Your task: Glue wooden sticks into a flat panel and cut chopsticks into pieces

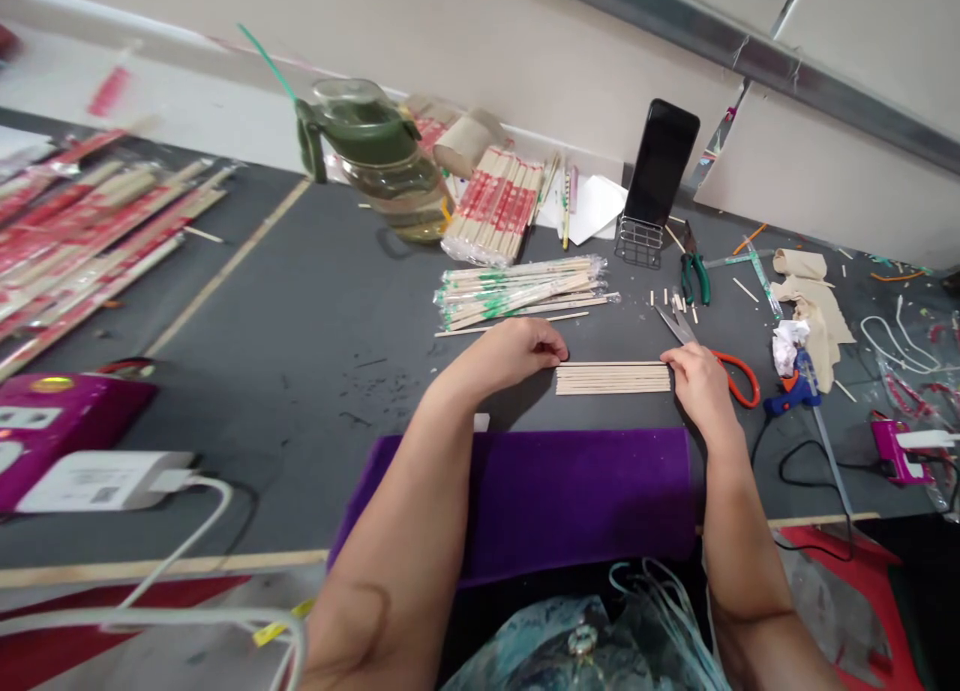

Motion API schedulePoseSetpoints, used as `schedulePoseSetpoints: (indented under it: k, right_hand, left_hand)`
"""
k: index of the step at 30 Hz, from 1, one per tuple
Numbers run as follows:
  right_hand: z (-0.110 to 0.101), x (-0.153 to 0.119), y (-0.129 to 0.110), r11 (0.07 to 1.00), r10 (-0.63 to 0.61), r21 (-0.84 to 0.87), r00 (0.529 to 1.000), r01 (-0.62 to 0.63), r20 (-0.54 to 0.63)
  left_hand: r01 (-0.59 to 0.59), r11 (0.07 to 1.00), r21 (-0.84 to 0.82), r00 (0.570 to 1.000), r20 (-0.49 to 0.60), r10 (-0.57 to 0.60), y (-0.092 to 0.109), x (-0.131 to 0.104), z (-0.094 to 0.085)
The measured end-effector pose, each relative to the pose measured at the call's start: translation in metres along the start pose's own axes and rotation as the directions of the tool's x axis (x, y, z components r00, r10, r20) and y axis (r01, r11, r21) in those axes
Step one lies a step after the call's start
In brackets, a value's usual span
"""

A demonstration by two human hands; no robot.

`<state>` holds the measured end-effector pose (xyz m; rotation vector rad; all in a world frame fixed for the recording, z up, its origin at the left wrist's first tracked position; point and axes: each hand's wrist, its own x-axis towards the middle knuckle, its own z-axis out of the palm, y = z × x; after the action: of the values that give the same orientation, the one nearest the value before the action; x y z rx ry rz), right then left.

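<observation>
A flat row of thin wooden sticks (pixel 613 379) lies side by side on the dark grey table. My left hand (pixel 532 348) is at the row's upper left corner, fingers pinched on the end of the top stick. At the other end of that stick, my right hand (pixel 694 371) pinches it between thumb and finger. The orange-handled scissors (pixel 739 376) lie partly behind my right hand, blades pointing up and left. Just below the row, a purple cloth (pixel 577 496) covers the table's front edge. Loose and wrapped sticks (pixel 517 291) lie above my left hand.
A phone (pixel 664 161) stands on a wire holder behind. Near it are green-handled pliers (pixel 694 266). A glue gun (pixel 795 391) with its cord is at the right. A jug (pixel 382 161) and red-printed chopstick packs (pixel 495 206) stand behind; a purple power strip (pixel 67 421) is at left.
</observation>
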<state>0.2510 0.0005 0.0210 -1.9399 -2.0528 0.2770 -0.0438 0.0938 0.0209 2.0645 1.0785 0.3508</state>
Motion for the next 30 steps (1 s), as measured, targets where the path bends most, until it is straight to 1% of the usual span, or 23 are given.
schedulePoseSetpoints:
  k: [7, 12, 18, 25, 30]
  right_hand:
    - [0.000, -0.001, 0.001, 1.000, 0.004, 0.027, 1.000, -0.004, -0.012]
    - [0.000, -0.001, 0.002, 0.999, 0.000, 0.038, 1.000, 0.001, -0.015]
    - [-0.001, -0.001, 0.003, 0.999, 0.000, 0.041, 1.000, 0.000, 0.003]
    - [-0.001, -0.001, 0.003, 0.999, 0.002, 0.051, 1.000, -0.002, -0.009]
    - [0.000, -0.002, 0.003, 0.998, -0.001, 0.065, 1.000, 0.003, -0.027]
  left_hand:
    - [0.017, 1.000, -0.019, 1.000, 0.022, -0.017, 0.005, -0.003, -0.004]
    - [0.034, 0.999, 0.035, 0.999, 0.023, -0.035, 0.008, -0.005, -0.005]
    - [0.041, 0.998, 0.052, 0.998, 0.036, -0.043, 0.012, -0.005, -0.005]
    - [0.041, 0.998, 0.049, 0.998, 0.035, -0.043, 0.012, -0.005, -0.005]
    - [0.038, 0.994, 0.101, 0.997, 0.064, -0.045, 0.012, -0.005, -0.007]
